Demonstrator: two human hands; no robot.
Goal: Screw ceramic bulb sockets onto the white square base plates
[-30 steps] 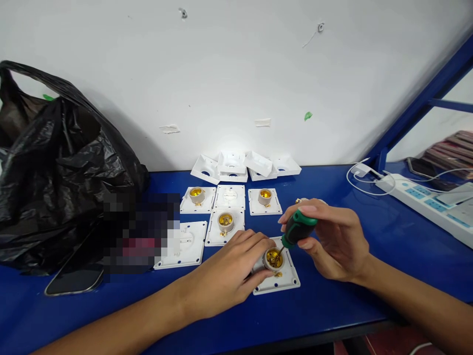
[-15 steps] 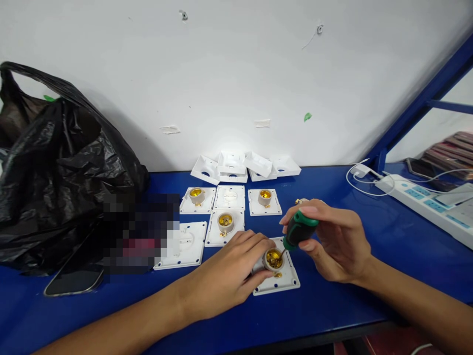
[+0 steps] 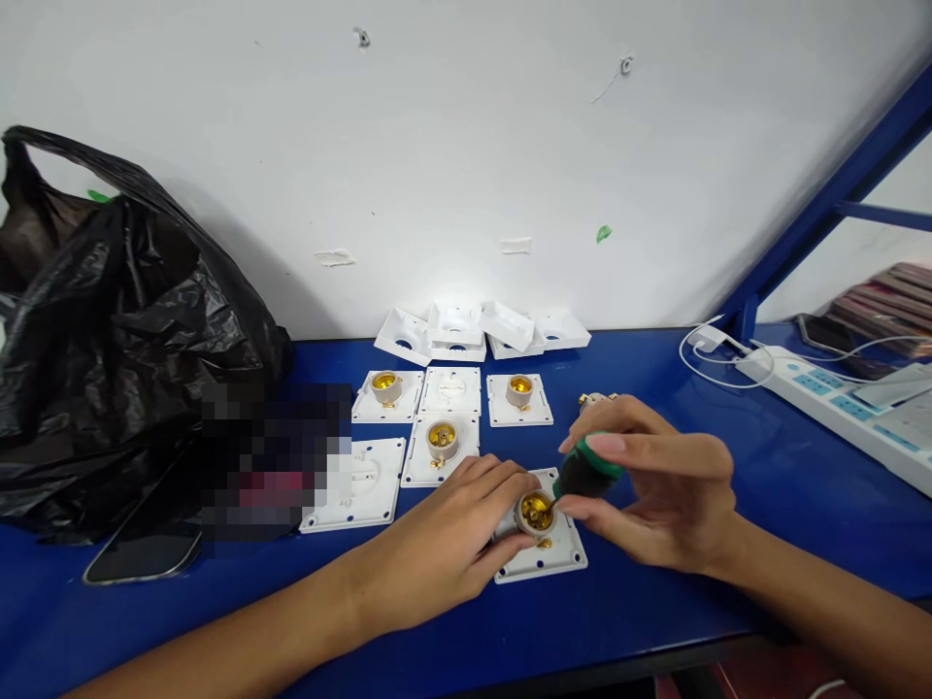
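1. Green and black — driver (image 3: 588, 469), in the right hand (image 3: 670, 485). Grip: thumb and fingers pinching the handle, thumb low, one finger laid over the butt end.
2. Long axis of the driver tilted: butt up and to the right, short shaft running down and left into the mouth of the socket (image 3: 537, 513). Tip inside the brass; whether it is seated in a screw head, too small to tell.
3. Socket upright on a white plate (image 3: 562, 562), mouth up, directly between the two hands on the near part of the blue table (image 3: 648, 607).
4. Left hand (image 3: 470, 529) nearer to it, touching: thumb on the near-left wall, fingers arched over the far-left side, closed about the socket. Plate lies flat under both.
5. From the right-hand grip, socket lies left and slightly below; the right thumb is just beside its rim, apart from the left fingers.
6. Beyond the left hand, three more plates carry sockets — middle plate (image 3: 466, 468), left plate (image 3: 405, 410), right plate (image 3: 541, 413).
7. Past the right hand's fingers, a spare socket (image 3: 595, 399), partly hidden by them.
8. White covers (image 3: 455, 320) heaped against the wall (image 3: 437, 146); black bag (image 3: 146, 291) far left.
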